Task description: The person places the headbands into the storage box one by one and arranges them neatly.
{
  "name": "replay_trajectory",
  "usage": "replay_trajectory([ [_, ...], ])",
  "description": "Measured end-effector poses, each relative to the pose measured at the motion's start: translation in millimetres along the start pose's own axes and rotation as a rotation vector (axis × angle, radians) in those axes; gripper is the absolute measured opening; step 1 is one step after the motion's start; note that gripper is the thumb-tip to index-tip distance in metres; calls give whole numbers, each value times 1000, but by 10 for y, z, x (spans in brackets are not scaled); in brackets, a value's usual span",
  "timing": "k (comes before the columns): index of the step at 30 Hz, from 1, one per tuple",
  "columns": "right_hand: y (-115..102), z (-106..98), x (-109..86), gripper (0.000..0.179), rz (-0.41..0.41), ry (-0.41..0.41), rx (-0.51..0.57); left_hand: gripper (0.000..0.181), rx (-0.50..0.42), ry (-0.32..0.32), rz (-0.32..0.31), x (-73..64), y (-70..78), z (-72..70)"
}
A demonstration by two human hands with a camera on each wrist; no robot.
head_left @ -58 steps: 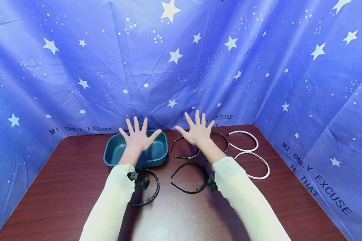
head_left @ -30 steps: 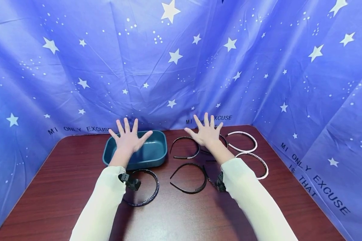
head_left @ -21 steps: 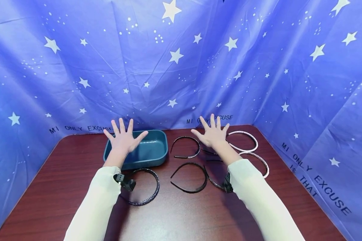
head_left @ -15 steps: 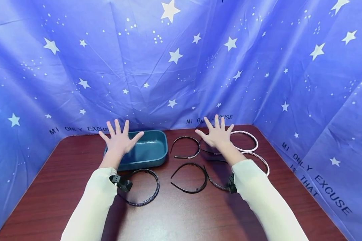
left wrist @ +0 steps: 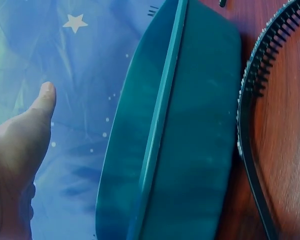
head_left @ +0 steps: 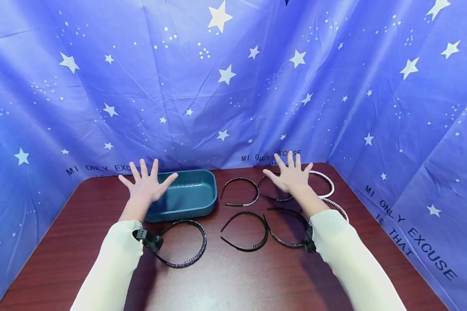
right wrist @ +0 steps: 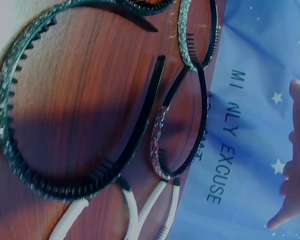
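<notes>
With fingers spread, my left hand (head_left: 145,186) hovers over the left end of a teal plastic basin (head_left: 190,211) and holds nothing. A dark glittery headband (head_left: 203,246) with inner teeth lies on the table below that wrist. Also spread and holding nothing, my right hand (head_left: 292,177) is above a dark headband (head_left: 278,199) at the back and partly covers it. Near the right wrist lies another dark glittery headband (right wrist: 5,120). Two white headbands (head_left: 328,183) sit beyond the right hand, partly hidden by the hand and forearm.
Between the arms lie a black toothed headband (head_left: 253,248) and, behind it, a thin dark headband (head_left: 254,194). All rest on a dark red-brown table (head_left: 225,280). A blue curtain (head_left: 202,95) with white stars hangs along its back and sides.
Both hands have drifted apart, the left hand leftward and the right hand rightward, with fingers still spread. More of the basin and of the dark headbands shows. The headbands have stayed put.
</notes>
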State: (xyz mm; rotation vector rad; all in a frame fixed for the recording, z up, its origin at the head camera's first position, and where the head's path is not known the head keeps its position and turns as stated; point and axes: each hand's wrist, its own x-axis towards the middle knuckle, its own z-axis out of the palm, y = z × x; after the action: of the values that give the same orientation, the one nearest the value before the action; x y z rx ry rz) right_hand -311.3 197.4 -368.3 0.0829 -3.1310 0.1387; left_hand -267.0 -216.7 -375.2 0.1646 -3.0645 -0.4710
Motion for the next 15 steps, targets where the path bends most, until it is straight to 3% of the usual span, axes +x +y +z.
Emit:
replay_trajectory([
  [7,164,-13,-18,85,-6,33,-2,102,-4,-5,-19,-9,-182,19],
  [15,361,-31,-61,86,12,1,22,103,-5,-26,-20,-34,-374,2],
])
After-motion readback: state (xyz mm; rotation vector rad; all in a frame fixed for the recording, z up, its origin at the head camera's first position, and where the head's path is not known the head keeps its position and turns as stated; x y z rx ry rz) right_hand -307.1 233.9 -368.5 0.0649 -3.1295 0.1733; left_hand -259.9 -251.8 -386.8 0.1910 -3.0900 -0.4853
